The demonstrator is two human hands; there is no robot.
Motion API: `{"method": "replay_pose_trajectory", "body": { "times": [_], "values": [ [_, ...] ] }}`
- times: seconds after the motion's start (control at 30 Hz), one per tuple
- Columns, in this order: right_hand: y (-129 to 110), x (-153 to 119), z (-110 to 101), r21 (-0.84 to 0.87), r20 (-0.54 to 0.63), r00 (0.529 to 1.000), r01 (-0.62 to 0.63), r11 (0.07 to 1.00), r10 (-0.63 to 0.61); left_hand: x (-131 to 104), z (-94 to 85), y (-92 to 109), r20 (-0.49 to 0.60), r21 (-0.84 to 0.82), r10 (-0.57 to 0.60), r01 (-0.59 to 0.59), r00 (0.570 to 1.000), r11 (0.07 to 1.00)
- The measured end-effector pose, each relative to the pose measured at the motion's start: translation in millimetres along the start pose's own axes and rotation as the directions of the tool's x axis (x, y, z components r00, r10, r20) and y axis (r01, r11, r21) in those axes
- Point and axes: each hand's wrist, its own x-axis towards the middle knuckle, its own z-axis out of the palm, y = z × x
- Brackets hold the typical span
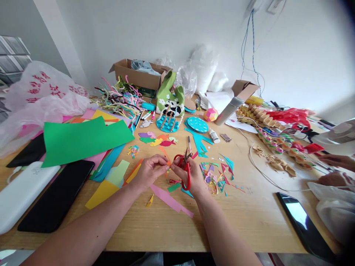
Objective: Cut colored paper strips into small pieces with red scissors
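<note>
My left hand (149,170) is closed in a pinch on a small orange paper piece (169,162). Red-handled scissors (186,181) sit in my right hand (196,178), their dark blades pointing up and away from me. The thumb and finger of that hand also meet the orange paper's edge. Just beyond my hands lie several coloured paper fish (156,142) and a small heap of tiny paper bits (133,151). A pink paper strip (169,199) and a yellow scrap (150,200) rest below my hands. Mixed paper offcuts (215,177) are spread to the right.
Green card (83,142) tops a paper stack at left, near a black phone (59,199) and white power bank (23,197). Blue discs (197,125), a glue bottle (214,136) and a panda bag (169,98) stand behind. Another person's hands (337,162) and a phone (302,221) are at right.
</note>
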Motion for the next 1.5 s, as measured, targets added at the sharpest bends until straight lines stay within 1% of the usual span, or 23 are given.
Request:
{"method": "replay_pose_trajectory", "body": {
  "times": [0.1, 0.27, 0.43, 0.53, 0.6, 0.67, 0.7, 0.77, 0.8, 0.83, 0.93, 1.0, 1.03, 1.1, 1.17, 1.2, 1.23, 1.33, 1.4, 1.5],
  "values": [
    [-2, -1, 1, -0.033, -0.002, 1.0, 0.0, 0.999, 0.0, 0, -0.4, 0, -0.006, -0.003, -0.014, 0.014, 1.0, 1.0],
    [-4, -2, 1, -0.074, 0.09, 0.996, -0.007, 0.997, 0.014, -1, -0.8, 4, 0.009, -0.029, -0.13, 0.13, 0.991, 0.991],
    [-2, -1, -2, -0.076, 0.022, 1.0, 0.007, 0.997, -0.006, -4, 1.6, 12, 0.009, 0.026, -0.159, 0.159, 0.987, 0.987],
    [-1, 0, -3, -0.086, 0.003, 1.0, 0.001, 0.996, -0.001, -5, 2.2, 13, 0.066, 0.026, -0.167, 0.166, 0.984, 0.986],
    [-2, 1, -3, -0.061, 0.001, 1.0, -0.006, 0.998, 0.006, -4, 0.4, 11, 0.081, -0.035, -0.164, 0.167, 0.983, 0.985],
    [-2, 0, -4, -0.026, 0.011, 1.0, -0.01, 1.0, 0.01, -2, -3.0, 10, 0.046, -0.177, -0.184, 0.19, 0.982, 0.966],
    [-2, 0, -4, -0.013, 0.019, 1.0, -0.012, 1.0, 0.012, -1, -4.9, 10, 0.027, -0.257, -0.217, 0.216, 0.976, 0.942],
    [-1, -1, -4, 0.004, 0.041, 0.999, -0.013, 1.0, 0.013, 1, -7.7, 11, 0.05, -0.322, -0.285, 0.286, 0.957, 0.903],
    [0, -2, -4, 0.005, 0.052, 0.999, -0.013, 1.0, 0.013, 2, -8.3, 12, 0.058, -0.311, -0.302, 0.305, 0.951, 0.9],
    [1, -2, -4, 0.002, 0.063, 0.998, -0.012, 1.0, 0.012, 2, -8.1, 13, 0.056, -0.257, -0.298, 0.302, 0.953, 0.918],
    [3, -1, -3, -0.033, 0.076, 0.997, 0.005, 0.999, -0.003, 1, -4.7, 15, 0.071, -0.02, -0.272, 0.274, 0.96, 0.962],
    [2, 0, -3, -0.085, 0.061, 0.998, 0.03, 0.996, -0.025, 0, -2.4, 14, 0.092, 0.047, -0.267, 0.264, 0.959, 0.963],
    [2, 0, -4, -0.117, 0.047, 0.998, 0.052, 0.992, -0.047, 0, -1.9, 14, 0.091, 0.046, -0.262, 0.259, 0.961, 0.965],
    [0, -1, -5, -0.176, 0.019, 0.992, 0.127, 0.976, -0.126, 1, -2.6, 11, 0.051, -0.009, -0.247, 0.248, 0.968, 0.969],
    [0, -3, -6, -0.218, 0.013, 0.975, 0.217, 0.952, -0.22, 3, -5.1, 9, -0.016, -0.134, -0.254, 0.25, 0.967, 0.959],
    [0, -5, -7, -0.236, 0.024, 0.969, 0.243, 0.941, -0.244, 4, -6.6, 8, -0.044, -0.212, -0.267, 0.253, 0.963, 0.944],
    [2, -6, -7, -0.259, 0.054, 0.97, 0.242, 0.935, -0.236, 5, -7.9, 7, -0.063, -0.286, -0.283, 0.254, 0.957, 0.924],
    [7, -10, -4, -0.378, 0.138, 0.986, 0.143, 0.915, -0.097, 7, -9.7, 7, -0.092, -0.432, -0.315, 0.247, 0.945, 0.868],
    [10, -12, 0, -0.473, 0.154, 0.988, 0.101, 0.875, -0.031, 6, -8.8, 8, -0.117, -0.47, -0.318, 0.23, 0.941, 0.852],
    [11, -13, 5, -0.58, 0.153, 0.988, 0.081, 0.81, 0.01, 5, -6.0, 11, -0.138, -0.476, -0.317, 0.217, 0.938, 0.852]
  ]
}}
